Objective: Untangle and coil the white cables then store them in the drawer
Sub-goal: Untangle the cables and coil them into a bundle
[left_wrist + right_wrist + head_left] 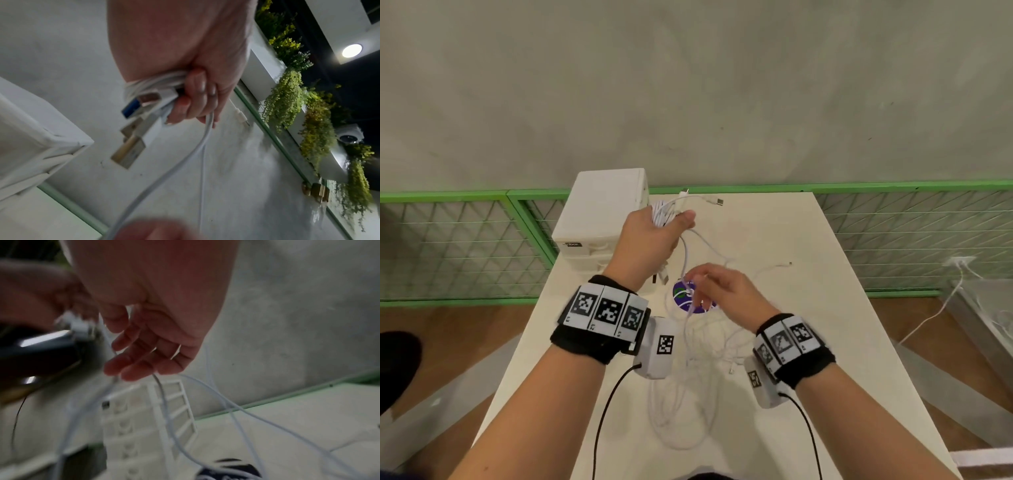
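My left hand [667, 229] is raised beside the white drawer unit [599, 219] and grips a coiled bundle of white cables [661, 213]. In the left wrist view its fingers [193, 99] wrap the bundle [152, 84], and USB plugs [133, 108] hang below it. One strand [686, 257] runs down from it to my right hand [698, 279], which pinches it above the table. The right wrist view shows thin cable [162, 395] passing through the loosely curled fingers [139, 356]. More tangled white cable [688, 387] lies on the table between my forearms.
The white table [808, 325] carries a round purple sticker [688, 299] and a loose plug end [789, 263]. Green mesh fencing [465, 246] stands behind and at both sides. Another white cable [941, 301] trails over the floor at the right.
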Tool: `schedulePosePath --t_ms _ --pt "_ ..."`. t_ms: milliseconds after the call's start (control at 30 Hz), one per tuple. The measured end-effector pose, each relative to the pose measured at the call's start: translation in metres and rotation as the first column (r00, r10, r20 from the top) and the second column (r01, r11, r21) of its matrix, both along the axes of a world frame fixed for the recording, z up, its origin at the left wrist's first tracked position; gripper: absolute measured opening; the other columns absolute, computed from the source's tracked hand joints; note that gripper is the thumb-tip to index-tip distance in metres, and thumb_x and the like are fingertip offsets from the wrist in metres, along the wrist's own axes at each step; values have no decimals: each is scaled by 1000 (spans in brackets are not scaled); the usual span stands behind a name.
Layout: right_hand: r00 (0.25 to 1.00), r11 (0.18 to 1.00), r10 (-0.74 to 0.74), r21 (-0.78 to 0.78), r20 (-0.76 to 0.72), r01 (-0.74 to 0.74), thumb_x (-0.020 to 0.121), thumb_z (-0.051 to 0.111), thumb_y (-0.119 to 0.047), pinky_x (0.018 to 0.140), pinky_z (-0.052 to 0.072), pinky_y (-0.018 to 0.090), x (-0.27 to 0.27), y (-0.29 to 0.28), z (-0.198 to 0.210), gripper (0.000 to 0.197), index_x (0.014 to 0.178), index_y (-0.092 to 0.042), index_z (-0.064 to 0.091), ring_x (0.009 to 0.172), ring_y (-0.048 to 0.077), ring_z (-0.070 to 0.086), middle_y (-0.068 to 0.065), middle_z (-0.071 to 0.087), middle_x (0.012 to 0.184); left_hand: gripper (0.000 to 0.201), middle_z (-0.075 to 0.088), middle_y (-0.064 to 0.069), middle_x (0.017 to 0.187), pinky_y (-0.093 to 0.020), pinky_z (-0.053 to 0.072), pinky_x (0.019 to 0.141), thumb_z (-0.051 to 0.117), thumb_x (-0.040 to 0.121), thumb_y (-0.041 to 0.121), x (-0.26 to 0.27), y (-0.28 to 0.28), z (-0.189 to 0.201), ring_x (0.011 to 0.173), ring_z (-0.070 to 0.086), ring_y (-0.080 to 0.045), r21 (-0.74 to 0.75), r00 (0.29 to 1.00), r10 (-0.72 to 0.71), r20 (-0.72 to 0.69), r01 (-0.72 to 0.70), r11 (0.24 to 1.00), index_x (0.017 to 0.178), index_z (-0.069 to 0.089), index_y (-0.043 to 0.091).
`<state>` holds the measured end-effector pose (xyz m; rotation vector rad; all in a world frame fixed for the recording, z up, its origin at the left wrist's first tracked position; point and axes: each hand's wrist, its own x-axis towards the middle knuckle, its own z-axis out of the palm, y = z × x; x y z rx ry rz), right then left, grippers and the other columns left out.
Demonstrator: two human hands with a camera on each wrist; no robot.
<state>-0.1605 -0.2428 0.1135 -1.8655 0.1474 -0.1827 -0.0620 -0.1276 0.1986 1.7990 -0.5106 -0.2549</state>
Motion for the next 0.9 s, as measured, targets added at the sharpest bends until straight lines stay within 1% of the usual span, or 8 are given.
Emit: schedulePosePath --t_ms 100,167,267,367,467,667,800,900 --pt "996 952 36 -299 -77 -58 91 54 -36 66 38 25 1 1 -20 19 76 -32 64 63 4 47 -9 52 65 23 43 4 41 -16 34 40 63 88 28 -1 2 6 33 35 -5 -1 999 -30 25 30 1000 78 69 7" --pt "992 933 -115 -337 49 125 84 61 -40 71 36 24 2 -2 -19 13 72 -37 57 70 1 46 -10 48 74 29 45 1 44 -15 35 40 63 87 30 3 5 6 32 36 -4 44 998 -12 65 9 999 81 70 2" --pt "883 878 -350 -220 312 425 68 75 -44 82 37 15 3 -8 -6 46 106 -32 52 93 -4 45 -15 45 98 31 45 0 44 -14 34 38 64 87 29 5 7 3 30 35 -3 72 999 -22 43 19 997 83 68 -1" --pt "959 924 -182 -297 217 243 69 79 -36 103 32 17 12 -2 9 80 135 -29 36 116 0 41 -8 46 129 29 43 8 36 -16 34 40 65 86 29 -2 0 3 31 36 -4 91 995 -97 33 93 991 66 62 7" --pt "979 931 -149 -312 142 187 84 64 -16 91 49 38 18 -6 10 32 115 -21 60 92 12 61 2 68 103 39 48 4 46 -24 36 48 67 83 38 -2 -4 4 41 42 -10 190 988 -108 109 86 978 61 50 11" --pt "906 913 -305 -182 293 366 75 59 4 74 51 21 23 -48 29 34 82 -27 71 79 4 66 -9 72 82 42 52 2 56 -21 34 45 69 77 49 -6 3 -15 44 45 -8 674 889 -454 -60 371 638 79 62 7" --pt "891 909 -214 -252 399 331 79 54 -2 72 52 21 33 -50 36 23 86 -17 70 79 7 67 -5 71 82 40 42 2 42 -18 31 38 61 86 42 -14 4 -18 32 34 -11 437 840 -479 -256 543 717 66 51 9" --pt "921 884 -177 -354 347 304 81 51 2 68 46 24 37 -53 28 36 76 -31 64 72 9 61 -11 67 83 38 29 6 39 -15 21 38 49 94 32 -18 8 -1 33 20 -9 90 725 -579 -373 649 755 64 49 9"
